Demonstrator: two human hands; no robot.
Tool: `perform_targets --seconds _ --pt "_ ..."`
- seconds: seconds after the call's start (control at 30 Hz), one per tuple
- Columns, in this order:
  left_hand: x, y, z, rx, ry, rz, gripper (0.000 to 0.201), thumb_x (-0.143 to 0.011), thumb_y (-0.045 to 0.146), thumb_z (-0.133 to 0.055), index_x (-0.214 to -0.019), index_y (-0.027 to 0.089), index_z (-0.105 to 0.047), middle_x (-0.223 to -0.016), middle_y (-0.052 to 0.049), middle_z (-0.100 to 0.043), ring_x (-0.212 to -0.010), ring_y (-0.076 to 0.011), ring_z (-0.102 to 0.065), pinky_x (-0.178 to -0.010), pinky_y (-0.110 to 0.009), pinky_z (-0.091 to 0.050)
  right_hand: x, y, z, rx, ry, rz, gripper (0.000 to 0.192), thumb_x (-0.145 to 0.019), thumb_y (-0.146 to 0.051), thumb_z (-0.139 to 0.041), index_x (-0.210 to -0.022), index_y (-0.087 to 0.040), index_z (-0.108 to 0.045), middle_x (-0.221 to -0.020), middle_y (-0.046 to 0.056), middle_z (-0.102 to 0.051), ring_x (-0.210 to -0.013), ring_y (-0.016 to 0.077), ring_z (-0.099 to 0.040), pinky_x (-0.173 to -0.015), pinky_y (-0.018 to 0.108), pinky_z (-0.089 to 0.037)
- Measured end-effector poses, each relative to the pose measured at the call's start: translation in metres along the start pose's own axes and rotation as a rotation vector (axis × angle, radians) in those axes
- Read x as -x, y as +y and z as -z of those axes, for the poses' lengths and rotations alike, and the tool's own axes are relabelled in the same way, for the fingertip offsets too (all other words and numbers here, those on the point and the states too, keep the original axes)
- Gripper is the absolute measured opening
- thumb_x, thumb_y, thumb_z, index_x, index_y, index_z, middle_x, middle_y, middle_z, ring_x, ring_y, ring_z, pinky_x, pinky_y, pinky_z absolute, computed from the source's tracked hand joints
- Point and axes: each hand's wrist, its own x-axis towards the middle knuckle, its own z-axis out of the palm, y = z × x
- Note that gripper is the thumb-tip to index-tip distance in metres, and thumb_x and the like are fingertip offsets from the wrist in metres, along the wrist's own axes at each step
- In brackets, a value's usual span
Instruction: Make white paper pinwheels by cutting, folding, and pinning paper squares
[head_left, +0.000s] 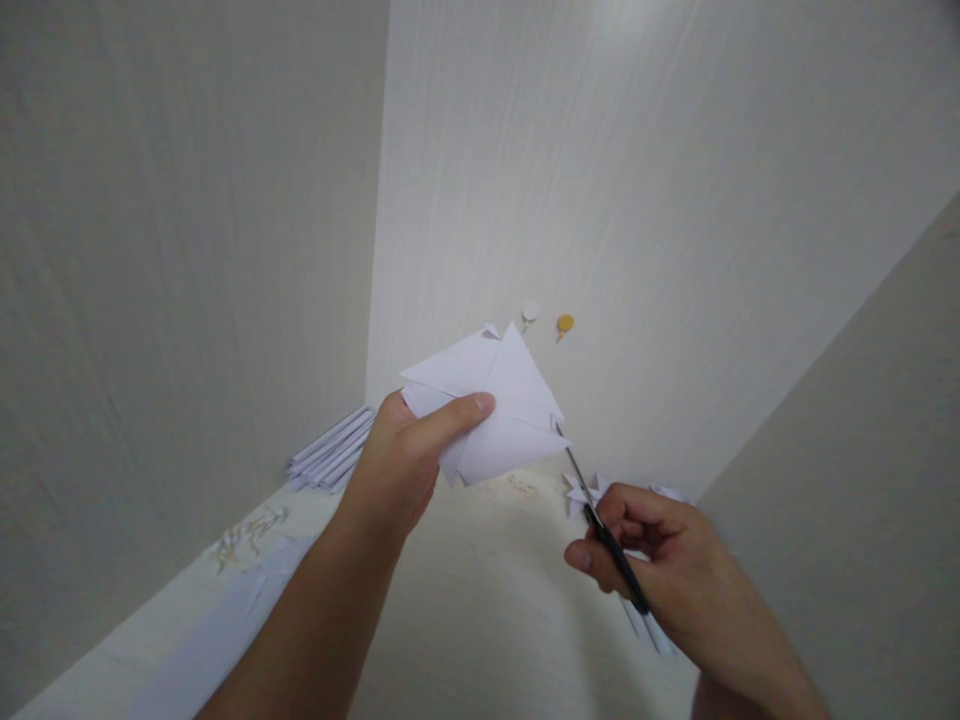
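Observation:
My left hand pinches a folded piece of white paper, its thumb lying flat across the front. Overlapping pointed flaps make up the paper's shape, and a small tip sticks up at its top. My right hand grips a pair of scissors by the black handles. The metal blades reach up and left to the paper's right corner, where a small notch shows. Whether the blades are closed on the paper I cannot tell. Part of the handles is hidden by my fingers.
Rolled or folded white paper strips are stacked by the left wall. Pointed paper pieces lie behind the scissors. Small tangled bits and a white sheet rest at left. A white hook and a yellow hook are on the back wall.

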Motion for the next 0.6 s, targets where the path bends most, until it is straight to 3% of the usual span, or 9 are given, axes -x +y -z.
perform_targets --seconds 0.3,0.4,0.53,0.6 --pt "0.000 -0.003 -0.001 0.004 0.057 -0.010 0.038 -0.068 0.033 -0.089 -0.099 0.012 -0.080 -0.092 -0.011 -0.082 -0.078 -0.0271 -0.077 -0.073 -0.035 -0.061 -0.004 0.009 0.006 0.009 -0.082 -0.072 0.042 -0.067 -0.048 -0.090 -0.065 -0.018 -0.062 -0.059 -0.004 -0.054 -0.056 0.0099 -0.045 -0.051 0.022 -0.034" --pt "-0.001 -0.002 0.004 -0.111 0.049 -0.003 0.038 -0.068 0.036 -0.088 -0.097 0.012 -0.080 -0.089 -0.011 -0.081 -0.073 -0.0253 -0.075 -0.067 -0.032 -0.059 -0.010 0.016 0.013 -0.099 0.008 -0.059 0.040 -0.069 -0.051 -0.090 -0.071 -0.018 -0.067 -0.063 -0.002 -0.061 -0.058 0.0115 -0.051 -0.052 0.022 -0.039" --pt "0.001 -0.001 0.009 -0.421 -0.252 0.180 0.017 -0.072 0.029 -0.082 -0.081 0.014 -0.080 -0.073 -0.007 -0.077 -0.060 -0.0194 -0.067 -0.053 -0.025 -0.049 -0.017 0.021 0.012 -0.330 0.367 0.095 0.033 -0.072 -0.044 -0.091 -0.085 -0.020 -0.073 -0.086 0.005 -0.077 -0.081 0.0194 -0.070 -0.070 0.028 -0.055" --pt "0.004 -0.002 0.009 -0.476 -0.419 0.275 0.009 -0.075 0.023 -0.077 -0.080 0.016 -0.081 -0.074 -0.006 -0.077 -0.060 -0.0187 -0.067 -0.053 -0.024 -0.049 -0.017 0.020 0.007 -0.458 0.411 0.159 0.032 -0.069 -0.037 -0.094 -0.089 -0.022 -0.072 -0.094 0.006 -0.080 -0.089 0.0221 -0.073 -0.078 0.032 -0.058"
